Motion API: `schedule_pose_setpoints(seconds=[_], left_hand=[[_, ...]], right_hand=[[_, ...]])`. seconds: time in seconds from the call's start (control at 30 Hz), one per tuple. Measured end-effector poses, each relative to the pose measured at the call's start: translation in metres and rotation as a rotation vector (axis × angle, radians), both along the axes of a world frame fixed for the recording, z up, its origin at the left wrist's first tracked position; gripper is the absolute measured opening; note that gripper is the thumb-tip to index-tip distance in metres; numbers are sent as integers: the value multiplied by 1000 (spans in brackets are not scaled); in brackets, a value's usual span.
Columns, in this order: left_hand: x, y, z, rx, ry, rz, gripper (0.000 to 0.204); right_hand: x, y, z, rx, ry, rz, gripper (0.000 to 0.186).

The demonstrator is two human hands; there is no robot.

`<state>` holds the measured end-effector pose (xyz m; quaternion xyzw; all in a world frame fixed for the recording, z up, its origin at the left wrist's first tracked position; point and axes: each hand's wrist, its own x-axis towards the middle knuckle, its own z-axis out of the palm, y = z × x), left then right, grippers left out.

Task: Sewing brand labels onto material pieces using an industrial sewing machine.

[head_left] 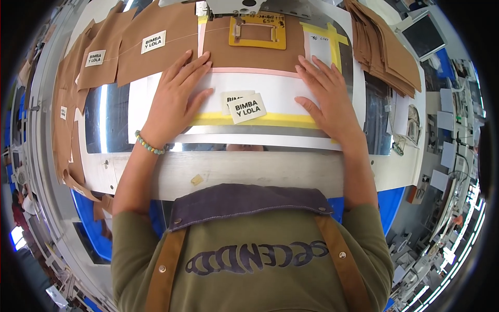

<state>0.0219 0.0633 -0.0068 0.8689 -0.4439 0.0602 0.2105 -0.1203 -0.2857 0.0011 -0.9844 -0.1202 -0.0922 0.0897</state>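
A brown fabric panel point(249, 59) lies beneath the sewing machine head point(244, 7), its near edge along a pink strip point(249, 70). A yellow clamp frame point(236, 42) with a rectangular opening sits on the panel. My left hand point(179, 91) rests flat with its fingertips at the panel's near left part, fingers stretched and nothing held. My right hand point(326, 96) is likewise open, its fingertips at the panel's right edge near a white card bordered with yellow tape point(318, 47). Between the hands, two overlapping cream label patches point(248, 108) with dark lettering lie on the white sheet point(208, 91).
Brown pieces with sewn cream labels point(154, 41) trail off the left of the table. A stack of brown panels point(382, 47) stands at the right, near a dark screen point(423, 34). A small tan scrap point(196, 179) lies by the front edge, with blue material point(93, 229) below.
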Motion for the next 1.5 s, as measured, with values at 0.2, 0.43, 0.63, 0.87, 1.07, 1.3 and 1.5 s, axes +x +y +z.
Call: schedule_pose_setpoints(seconds=[0.2, 0.43, 0.63, 0.87, 1.07, 1.3, 1.5], left_hand=[[2, 0, -6, -35, -41, -14, 51], [-2, 3, 4, -211, 19, 18, 46], [-14, -3, 8, -437, 241, -67, 37], [-18, -2, 25, -340, 413, -132, 41], [2, -11, 30, -245, 304, -182, 41], [27, -34, 23, -158, 79, -261, 47], [45, -57, 13, -72, 26, -266, 50]], right_hand=[[2, 7, 5, -14, -120, 46, 53], [18, 67, 15, 386, 16, 197, 33], [40, 79, 27, 521, 321, 114, 18], [65, 62, 46, 578, 322, 89, 14], [139, 14, 23, 448, -14, -108, 18], [176, 5, 4, 530, 83, -118, 20], [174, 9, 3, 492, 141, -44, 20]])
